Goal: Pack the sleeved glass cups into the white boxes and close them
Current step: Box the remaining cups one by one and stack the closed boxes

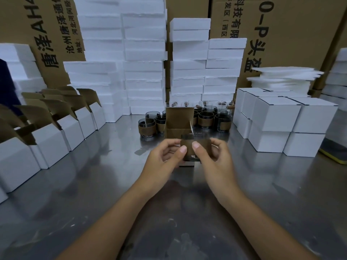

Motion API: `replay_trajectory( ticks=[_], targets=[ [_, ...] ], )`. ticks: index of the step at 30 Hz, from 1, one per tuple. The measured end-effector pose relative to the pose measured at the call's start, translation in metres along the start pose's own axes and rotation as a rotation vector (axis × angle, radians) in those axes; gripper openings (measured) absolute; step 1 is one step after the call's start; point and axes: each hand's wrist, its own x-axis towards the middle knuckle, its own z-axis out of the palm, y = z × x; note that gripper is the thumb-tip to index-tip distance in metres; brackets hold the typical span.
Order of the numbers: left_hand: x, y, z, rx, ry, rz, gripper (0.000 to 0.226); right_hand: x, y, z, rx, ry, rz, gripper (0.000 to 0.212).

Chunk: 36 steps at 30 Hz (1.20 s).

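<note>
Counter [90,188]: steel; your two forearms reach out over it and converge at centre
Left hand [163,158]: palm turned inward, thumb on the near face of the cup, fingers [170,142] curled round its left side, so it is gripping
Right hand [216,158]: mirrors the left, thumb on the sleeve, other digits wrapped round the right side
Sleeved cup [189,140]: upright between both hands, directly in front of the open box; cannot tell if it is over the mouth yet
Reason for grip: judged, two hands keep the cup level and square for a snug drop
Open box [179,119]: lid flap stands up at the back, brown inside, mouth left free to receive
Cup stock [206,117]: cluster just behind the box, within your reach
Empty boxes [62,124]: row on your left, flaps raised, waiting
Closed boxes [277,117]: stacked on your right, probably finished
Foam slabs [144,72]: tall stacks at the back
</note>
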Motion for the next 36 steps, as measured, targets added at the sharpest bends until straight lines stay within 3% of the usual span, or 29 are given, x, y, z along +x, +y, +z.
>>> replay_trajectory(
  ticks=[6,13,23,31,36],
  targets=[
    [0.0,-0.004,0.001,-0.004,0.002,0.01,0.041,0.004,0.002,0.001,0.04,0.004,0.014,0.025],
    [0.003,-0.004,-0.001,-0.045,-0.007,-0.056,0.038,0.003,0.0,-0.003,-0.045,0.043,-0.095,0.043],
    [-0.003,0.003,0.002,-0.153,-0.238,-0.292,0.062,-0.004,0.004,0.001,-0.352,0.004,-0.241,0.063],
    [-0.005,0.006,0.004,-0.127,-0.269,-0.277,0.054,-0.007,0.008,0.0,-0.595,-0.001,-0.384,0.079],
    [-0.003,0.005,0.0,-0.193,-0.243,-0.256,0.042,-0.008,0.005,0.001,-0.539,-0.059,-0.4,0.079]
  ],
)
